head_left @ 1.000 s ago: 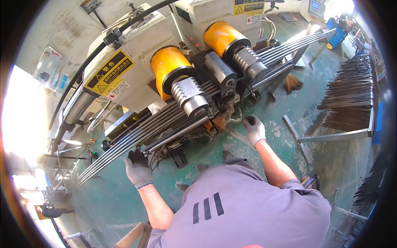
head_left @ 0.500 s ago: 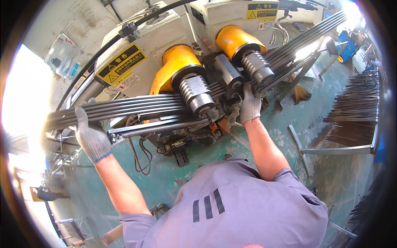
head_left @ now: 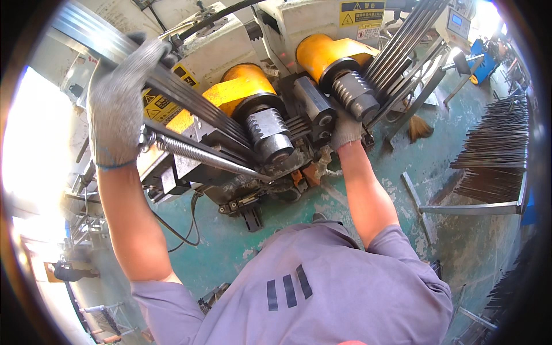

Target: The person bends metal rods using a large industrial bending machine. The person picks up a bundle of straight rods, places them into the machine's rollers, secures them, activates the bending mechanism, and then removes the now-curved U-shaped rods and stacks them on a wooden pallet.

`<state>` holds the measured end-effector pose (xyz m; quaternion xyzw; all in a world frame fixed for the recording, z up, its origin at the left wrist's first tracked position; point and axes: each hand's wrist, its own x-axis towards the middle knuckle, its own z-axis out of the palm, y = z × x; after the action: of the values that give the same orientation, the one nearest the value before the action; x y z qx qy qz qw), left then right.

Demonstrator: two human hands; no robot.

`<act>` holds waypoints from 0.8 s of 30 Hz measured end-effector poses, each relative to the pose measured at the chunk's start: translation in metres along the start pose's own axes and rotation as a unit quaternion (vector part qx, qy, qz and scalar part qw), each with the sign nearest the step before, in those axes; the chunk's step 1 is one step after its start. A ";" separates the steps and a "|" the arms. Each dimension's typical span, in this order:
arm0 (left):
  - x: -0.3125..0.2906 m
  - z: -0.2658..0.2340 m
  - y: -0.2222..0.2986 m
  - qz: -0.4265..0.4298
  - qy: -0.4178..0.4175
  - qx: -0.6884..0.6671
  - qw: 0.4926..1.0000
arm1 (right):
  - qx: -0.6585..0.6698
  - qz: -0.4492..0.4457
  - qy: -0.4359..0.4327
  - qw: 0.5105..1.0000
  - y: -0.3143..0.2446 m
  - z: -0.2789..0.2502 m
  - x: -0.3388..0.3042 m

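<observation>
Across a pale machine [head_left: 220, 47] run long metal bars [head_left: 201, 108], sloping upward to left and right from its middle, past 2 orange housings [head_left: 244, 77]. The gloved left hand [head_left: 118, 103] is raised against the bars' left stretch, though how tightly its grip closes on them cannot be told. The gloved right hand [head_left: 347, 129] reaches in beside a ridged roller [head_left: 353, 95], fingers hidden, so I cannot tell whether its grip is spread or has hold of anything.
</observation>
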<state>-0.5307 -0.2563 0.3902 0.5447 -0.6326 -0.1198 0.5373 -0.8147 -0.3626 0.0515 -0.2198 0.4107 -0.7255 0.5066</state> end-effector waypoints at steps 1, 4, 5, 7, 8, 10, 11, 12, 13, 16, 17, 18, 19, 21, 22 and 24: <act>0.008 0.003 0.000 0.028 -0.045 0.017 0.998 | -0.036 -0.013 -0.009 0.999 0.002 -0.004 0.004; 0.029 0.013 0.003 0.189 -0.171 0.070 0.964 | -0.082 -0.026 -0.037 0.996 0.008 -0.010 0.009; 0.030 0.027 0.012 0.145 -0.178 0.057 0.972 | -0.057 -0.016 -0.043 0.997 0.004 -0.006 0.003; 0.031 0.048 0.033 0.040 -0.139 0.050 0.988 | -0.051 -0.019 -0.048 0.997 -0.001 -0.006 0.000; 0.028 0.051 0.036 0.034 -0.123 0.030 0.991 | -0.071 -0.033 -0.045 0.996 -0.003 -0.007 0.001; 0.027 0.049 0.031 0.048 -0.126 0.015 0.991 | -0.107 -0.061 -0.040 0.992 -0.007 -0.006 -0.004; 0.027 0.047 0.028 0.055 -0.128 0.008 0.990 | -0.123 -0.075 -0.037 0.989 -0.011 -0.001 -0.009; 0.028 0.046 0.026 0.048 -0.133 -0.002 0.990 | -0.140 -0.089 -0.034 0.986 -0.012 0.001 -0.012; 0.030 0.045 0.025 0.043 -0.134 -0.014 0.990 | -0.155 -0.110 -0.042 0.981 -0.011 0.000 -0.011; 0.031 0.043 0.026 0.055 -0.142 -0.021 0.988 | -0.179 -0.135 -0.063 0.972 -0.012 0.000 -0.012; 0.030 0.043 0.025 0.063 -0.145 -0.018 0.987 | -0.172 -0.117 -0.067 0.976 -0.016 0.000 -0.014; 0.030 0.043 0.025 0.064 -0.143 -0.016 0.987 | -0.165 -0.099 -0.071 0.979 -0.020 0.003 -0.017; 0.029 0.043 0.025 0.066 -0.143 -0.015 0.987 | -0.139 -0.073 -0.069 0.985 -0.022 0.003 -0.017; 0.029 0.044 0.024 0.066 -0.141 -0.011 0.988 | -0.085 -0.019 -0.064 0.994 -0.023 0.004 -0.017; 0.030 0.043 0.023 0.065 -0.138 -0.008 0.988 | -0.086 -0.019 -0.060 0.994 -0.023 0.005 -0.017; 0.030 0.043 0.021 0.059 -0.139 -0.008 0.988 | -0.088 -0.019 -0.052 0.995 -0.022 0.006 -0.018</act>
<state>-0.5723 -0.2914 0.4057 0.4803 -0.7314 -0.1672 0.4543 -0.8158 -0.3447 0.0746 -0.3092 0.4417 -0.6837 0.4918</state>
